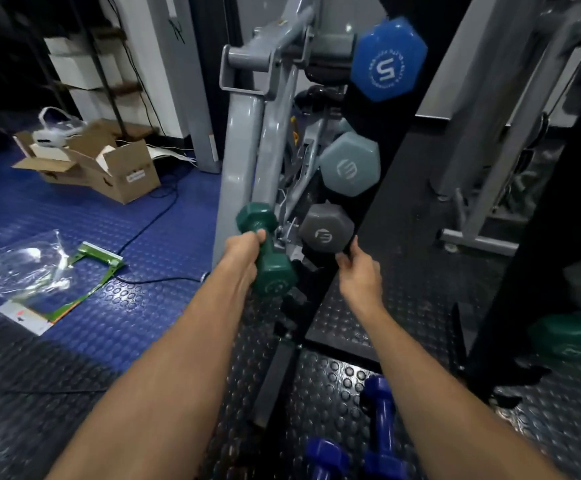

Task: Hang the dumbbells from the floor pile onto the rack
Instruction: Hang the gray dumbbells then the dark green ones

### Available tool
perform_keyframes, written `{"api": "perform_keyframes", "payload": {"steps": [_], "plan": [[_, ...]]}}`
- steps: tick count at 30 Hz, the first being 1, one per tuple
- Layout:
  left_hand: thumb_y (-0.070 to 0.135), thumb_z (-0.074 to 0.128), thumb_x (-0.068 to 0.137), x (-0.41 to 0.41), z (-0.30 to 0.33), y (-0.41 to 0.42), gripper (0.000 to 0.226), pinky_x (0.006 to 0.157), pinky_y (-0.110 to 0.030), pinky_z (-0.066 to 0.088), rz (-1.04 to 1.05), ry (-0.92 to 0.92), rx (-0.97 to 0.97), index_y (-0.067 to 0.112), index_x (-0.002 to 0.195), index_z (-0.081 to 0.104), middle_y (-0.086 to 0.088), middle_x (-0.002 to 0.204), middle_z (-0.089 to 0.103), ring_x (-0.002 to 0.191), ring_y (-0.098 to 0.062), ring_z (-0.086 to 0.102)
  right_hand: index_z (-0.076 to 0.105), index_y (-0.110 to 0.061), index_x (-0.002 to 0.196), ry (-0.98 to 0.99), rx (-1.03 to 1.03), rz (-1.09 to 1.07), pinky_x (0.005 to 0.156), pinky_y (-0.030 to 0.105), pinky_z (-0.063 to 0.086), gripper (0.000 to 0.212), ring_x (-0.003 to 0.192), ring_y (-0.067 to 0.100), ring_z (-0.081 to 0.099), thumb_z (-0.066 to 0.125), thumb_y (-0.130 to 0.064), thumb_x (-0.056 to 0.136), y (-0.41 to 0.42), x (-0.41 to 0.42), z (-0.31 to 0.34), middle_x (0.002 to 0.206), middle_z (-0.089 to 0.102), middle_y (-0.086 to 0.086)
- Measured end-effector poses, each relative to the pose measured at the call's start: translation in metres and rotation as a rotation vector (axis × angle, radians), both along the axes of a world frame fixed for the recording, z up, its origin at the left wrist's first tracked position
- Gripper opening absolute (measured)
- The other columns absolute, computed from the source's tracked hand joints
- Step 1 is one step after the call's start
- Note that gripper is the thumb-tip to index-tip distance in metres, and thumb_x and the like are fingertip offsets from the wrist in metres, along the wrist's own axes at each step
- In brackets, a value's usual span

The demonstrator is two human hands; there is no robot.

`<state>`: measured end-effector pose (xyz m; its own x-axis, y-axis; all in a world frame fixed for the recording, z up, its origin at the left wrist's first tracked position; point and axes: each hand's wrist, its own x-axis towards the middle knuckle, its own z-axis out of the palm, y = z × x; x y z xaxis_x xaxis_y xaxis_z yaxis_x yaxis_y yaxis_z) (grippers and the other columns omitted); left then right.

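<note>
the left hand (244,245) wraps its fingers round the green dumbbell (265,249). the right hand (356,268), fingers bent, touches the rack (368,188). slide it in slowly, keep it level.

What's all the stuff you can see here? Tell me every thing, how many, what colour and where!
rack: one, black, upright in the middle
rack dumbbells: three, bright blue on top, pale grey-blue in the middle, dark grey lowest
green dumbbell: one, held beside the rack
purple dumbbells: two, floor, bottom
cardboard box: one, brown, open, floor at left
plastic wrapper: one, clear, blue floor at left
left hand: grips the green dumbbell
right hand: at the rack's edge
</note>
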<state>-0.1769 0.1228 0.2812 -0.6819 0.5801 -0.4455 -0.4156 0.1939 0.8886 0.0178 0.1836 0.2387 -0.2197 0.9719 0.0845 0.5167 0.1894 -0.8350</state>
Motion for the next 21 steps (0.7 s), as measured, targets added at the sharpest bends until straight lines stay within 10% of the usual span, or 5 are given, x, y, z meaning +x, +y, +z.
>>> {"api": "perform_keyframes", "payload": {"steps": [12,21], "plan": [[0.005,0.086,0.076,0.001,0.014,0.056,0.035,0.056,-0.039,0.063,-0.312,0.218,-0.147,-0.009,0.104,0.070,-0.017,0.077,0.073,0.060,-0.028,0.070,0.063,-0.015,0.139,-0.002,0.056,-0.054,0.039,0.013,0.034,0.035,0.054,0.006,0.049,0.051,-0.015,0.106,0.007,0.001,-0.003,0.076,0.065,-0.001],[0.017,0.068,0.089,0.012,0.007,0.068,0.015,0.053,-0.034,0.054,-0.330,0.603,-0.307,0.002,0.088,0.065,-0.012,0.079,0.069,0.065,-0.023,0.067,0.060,-0.023,0.144,0.053,0.019,-0.041,0.046,0.026,0.047,0.039,0.054,0.012,0.060,0.054,-0.019,0.106,0.006,0.001,-0.003,0.082,0.075,-0.002]]}}
